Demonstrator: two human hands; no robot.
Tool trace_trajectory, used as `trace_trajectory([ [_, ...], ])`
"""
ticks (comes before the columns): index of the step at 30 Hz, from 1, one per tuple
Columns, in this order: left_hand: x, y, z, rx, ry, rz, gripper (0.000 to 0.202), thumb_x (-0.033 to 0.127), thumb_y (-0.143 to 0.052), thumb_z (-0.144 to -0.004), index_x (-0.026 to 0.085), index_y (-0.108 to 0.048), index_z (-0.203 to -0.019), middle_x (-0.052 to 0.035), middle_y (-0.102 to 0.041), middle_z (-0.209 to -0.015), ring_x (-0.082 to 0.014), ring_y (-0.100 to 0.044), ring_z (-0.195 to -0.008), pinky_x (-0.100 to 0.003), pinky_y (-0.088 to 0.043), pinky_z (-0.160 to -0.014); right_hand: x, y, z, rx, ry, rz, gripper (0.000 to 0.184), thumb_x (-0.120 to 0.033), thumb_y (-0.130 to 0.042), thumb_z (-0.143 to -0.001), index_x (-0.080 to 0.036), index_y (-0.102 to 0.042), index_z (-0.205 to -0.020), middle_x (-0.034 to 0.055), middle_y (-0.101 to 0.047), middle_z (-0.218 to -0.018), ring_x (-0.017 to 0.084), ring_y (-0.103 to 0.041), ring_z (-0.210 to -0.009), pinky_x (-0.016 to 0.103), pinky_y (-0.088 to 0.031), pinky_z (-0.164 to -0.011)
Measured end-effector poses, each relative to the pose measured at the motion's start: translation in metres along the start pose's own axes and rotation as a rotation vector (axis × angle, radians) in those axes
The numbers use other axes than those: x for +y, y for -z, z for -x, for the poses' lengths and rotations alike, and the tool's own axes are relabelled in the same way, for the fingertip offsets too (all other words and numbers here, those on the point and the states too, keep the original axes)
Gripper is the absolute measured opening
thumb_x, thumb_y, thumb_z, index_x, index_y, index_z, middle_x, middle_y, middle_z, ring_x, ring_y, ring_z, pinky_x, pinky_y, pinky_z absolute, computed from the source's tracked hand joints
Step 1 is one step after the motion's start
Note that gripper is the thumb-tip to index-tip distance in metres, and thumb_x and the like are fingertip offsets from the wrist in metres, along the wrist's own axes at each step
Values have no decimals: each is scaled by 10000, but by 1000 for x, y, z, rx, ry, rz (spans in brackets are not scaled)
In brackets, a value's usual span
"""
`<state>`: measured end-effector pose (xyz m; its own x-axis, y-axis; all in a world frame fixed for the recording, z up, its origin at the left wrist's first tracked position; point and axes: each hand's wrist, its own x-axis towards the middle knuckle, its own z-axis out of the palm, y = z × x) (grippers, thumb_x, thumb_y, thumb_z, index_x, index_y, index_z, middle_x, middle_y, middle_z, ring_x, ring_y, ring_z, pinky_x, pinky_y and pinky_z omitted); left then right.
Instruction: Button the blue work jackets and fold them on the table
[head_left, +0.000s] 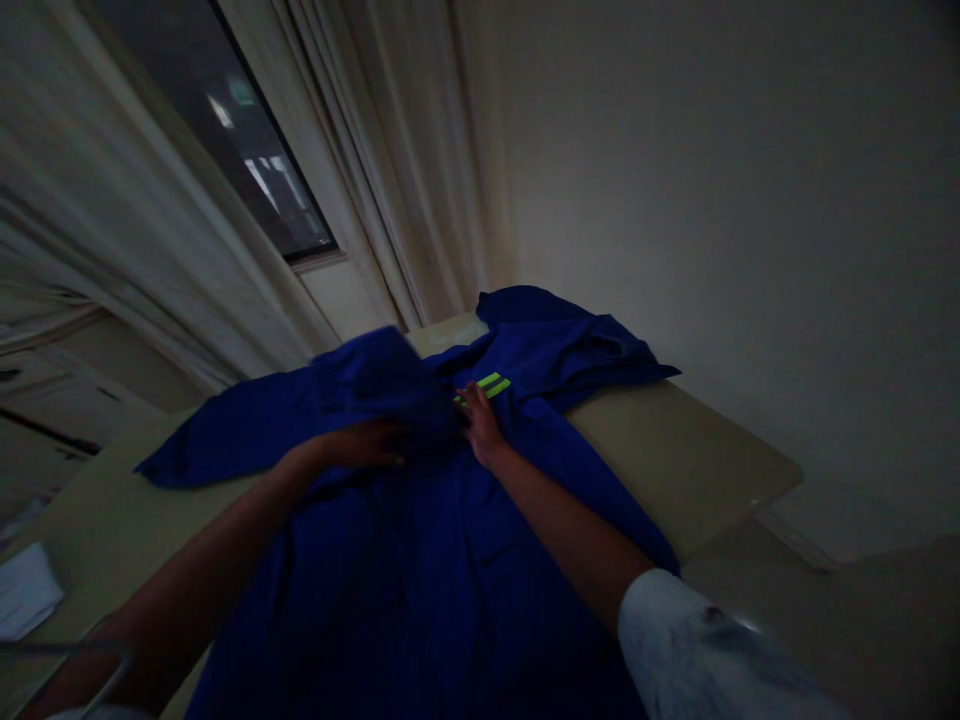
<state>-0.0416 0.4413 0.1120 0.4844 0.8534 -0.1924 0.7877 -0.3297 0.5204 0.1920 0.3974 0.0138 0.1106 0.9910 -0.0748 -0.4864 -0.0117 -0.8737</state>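
A blue work jacket [420, 560] with two neon-green stripes [491, 384] lies spread over a beige table [675, 450]. My left hand [367, 443] is closed on a raised fold of the blue cloth near the collar. My right hand [480, 420] pinches the jacket just below the green stripes. A second heap of blue fabric [570, 345] lies at the far end of the table. The scene is dim and the raised fold is blurred.
A window [225, 130] with pale curtains [390, 180] stands behind the table. A plain wall [712, 200] is at the right. White paper or cloth [26, 590] lies at the table's left edge.
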Motion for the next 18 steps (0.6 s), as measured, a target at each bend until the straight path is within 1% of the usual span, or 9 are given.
trace_trajectory([
  [1, 2, -10, 0, -148, -35, 18, 564, 535, -842, -656, 271, -761, -1148, -67, -766, -1212, -341, -683, -1136, -413, -520, -1042, -6, 5, -3, 56, 2, -75, 730, -709, -611, -895, -371, -416, -1513, 57, -528, -1551, 251, -588, -1328, 429, -587, -930],
  [2, 0, -16, 0, -206, -31, 16, 532, 545, -797, -711, 273, -755, -1166, -71, -757, -1237, -331, -680, -1147, -406, -508, -1056, -11, 9, -5, 102, 12, -126, 739, -686, -666, -865, -383, -428, -1496, 43, -538, -1543, 246, -596, -1317, 433, -590, -927],
  [3, -6, -19, 2, -156, 5, -4, 483, 545, -730, -781, 261, -749, -1172, -84, -750, -1248, -325, -677, -1161, -403, -498, -1067, -15, 12, -7, 134, 25, -154, 749, -651, -726, -830, -384, -449, -1473, 36, -557, -1525, 244, -603, -1306, 438, -593, -926],
  [5, -27, -15, 7, 145, 140, -122, 446, 512, -603, -883, 206, -722, -1185, -142, -717, -1291, -346, -644, -1226, -441, -470, -1097, -20, 15, -10, 199, 63, -162, 776, -565, -825, -759, -355, -494, -1428, 44, -612, -1462, 245, -618, -1282, 444, -598, -921],
  [7, -53, -8, 13, 471, 344, -249, 561, 530, -603, -884, 129, -654, -1273, -234, -647, -1370, -413, -586, -1299, -516, -460, -1093, -21, 18, -15, 309, 115, -159, 775, -513, -869, -707, -296, -541, -1375, 66, -666, -1382, 246, -639, -1246, 437, -602, -926],
  [8, -65, -6, 16, 569, 454, -258, 655, 559, -632, -862, 94, -609, -1324, -269, -627, -1382, -437, -579, -1302, -533, -479, -1065, -22, 20, -19, 375, 139, -168, 752, -510, -872, -694, -263, -569, -1336, 78, -687, -1342, 247, -653, -1221, 430, -605, -930],
  [10, -84, -5, 22, 575, 584, -157, 740, 587, -668, -833, 70, -572, -1353, -270, -664, -1327, -423, -637, -1225, -490, -542, -976, -21, 26, -26, 486, 149, -202, 656, -521, -855, -692, -209, -626, -1223, 99, -723, -1250, 254, -682, -1158, 415, -614, -926],
  [14, -98, -6, 26, 443, 488, -50, 348, 417, -630, -860, 147, -722, -1060, -144, -783, -1098, -319, -737, -1046, -353, -574, -869, -20, 33, -36, 555, 133, -153, 367, -356, -826, -661, -204, -652, -946, 74, -758, -976, 262, -713, -994, 397, -622, -877],
  [18, -111, 12, 31, 584, 519, -108, 279, 372, -615, -855, 146, -742, -958, -125, -797, -982, -318, -750, -963, -346, -581, -782, -23, 33, -36, 442, 177, -137, 300, -260, -757, -622, -234, -606, -880, 3, -735, -893, 221, -705, -943, 361, -601, -887],
])
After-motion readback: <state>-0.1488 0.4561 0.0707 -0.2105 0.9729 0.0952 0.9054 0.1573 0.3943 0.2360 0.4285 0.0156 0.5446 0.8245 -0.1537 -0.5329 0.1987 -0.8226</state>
